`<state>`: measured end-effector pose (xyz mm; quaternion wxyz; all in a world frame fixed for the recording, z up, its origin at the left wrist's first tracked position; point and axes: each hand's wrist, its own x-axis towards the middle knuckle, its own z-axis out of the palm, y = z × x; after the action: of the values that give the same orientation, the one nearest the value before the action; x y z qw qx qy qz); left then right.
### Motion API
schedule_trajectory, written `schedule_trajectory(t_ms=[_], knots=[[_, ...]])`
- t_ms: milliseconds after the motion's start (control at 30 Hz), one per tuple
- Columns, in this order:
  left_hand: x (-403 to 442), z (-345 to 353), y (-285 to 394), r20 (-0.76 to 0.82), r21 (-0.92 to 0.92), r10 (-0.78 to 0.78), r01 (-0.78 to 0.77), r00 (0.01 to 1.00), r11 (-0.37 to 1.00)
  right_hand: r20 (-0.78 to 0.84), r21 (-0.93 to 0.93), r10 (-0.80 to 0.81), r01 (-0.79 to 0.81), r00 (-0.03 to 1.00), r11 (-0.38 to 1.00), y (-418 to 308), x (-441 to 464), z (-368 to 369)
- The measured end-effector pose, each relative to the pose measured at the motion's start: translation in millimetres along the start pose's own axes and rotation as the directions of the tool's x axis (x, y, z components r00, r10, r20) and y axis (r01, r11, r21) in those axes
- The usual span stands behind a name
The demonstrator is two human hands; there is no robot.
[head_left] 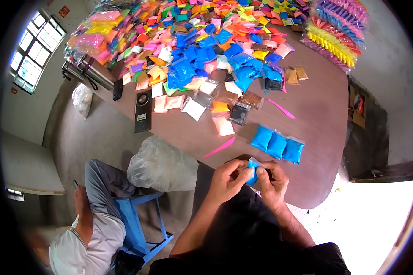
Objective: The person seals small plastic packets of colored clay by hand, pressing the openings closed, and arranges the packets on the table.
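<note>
Between my two hands, at the table's near edge, is a small clear packet of blue clay-like filling [252, 178]. My left hand [231, 179] pinches its left side between thumb and fingers. On the other side, the thumb and fingers of my right hand [273, 181] close on it. The fingers hide part of the packet. Just beyond my hands, a row of three blue packets [277, 145] lies flat on the brown table [314, 174]. A pink plastic tool [220, 147] rests left of that row, and a similar pink tool [281, 108] lies farther back.
A big heap of many-coloured packets [202, 50] covers the far table. Bundled pink, blue and yellow items [334, 34] stand back right. A dark phone [143, 111] and a steel flask [96, 71] are at the left. A seated person [89, 231] is beside a blue stool [135, 224].
</note>
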<state>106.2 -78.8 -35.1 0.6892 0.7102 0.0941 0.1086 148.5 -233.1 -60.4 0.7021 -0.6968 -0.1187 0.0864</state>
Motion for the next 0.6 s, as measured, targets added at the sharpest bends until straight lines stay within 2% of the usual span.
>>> schedule_trajectory(t_ms=[100,200,367,433,500,600], knots=[[0,-2,-3,0.003,0.081,0.002,-0.002,1.000,0.997,-0.015,0.034,-0.041,0.042,0.999,0.999,1,1,2],[-1,-5,-15,0.001,0.071,0.029,-0.029,1.000,0.997,0.040,0.029,0.040,-0.041,0.998,0.999,-6,1,2],[0,-2,-2,0.008,0.064,0.034,-0.035,0.999,0.997,0.010,0.036,-0.003,0.003,1.000,0.999,0,1,2],[0,0,0,0.033,-0.036,-0.046,0.047,0.998,0.998,-0.014,0.064,-0.023,0.024,1.000,0.998,2,0,2],[0,1,-1,0.021,-0.019,-0.030,0.031,0.999,0.999,-0.046,0.111,0.019,-0.014,0.999,0.994,1,0,2],[1,-3,-11,0.011,0.030,0.020,-0.020,1.000,0.999,-0.025,0.070,0.025,-0.023,0.999,0.997,-1,0,3]])
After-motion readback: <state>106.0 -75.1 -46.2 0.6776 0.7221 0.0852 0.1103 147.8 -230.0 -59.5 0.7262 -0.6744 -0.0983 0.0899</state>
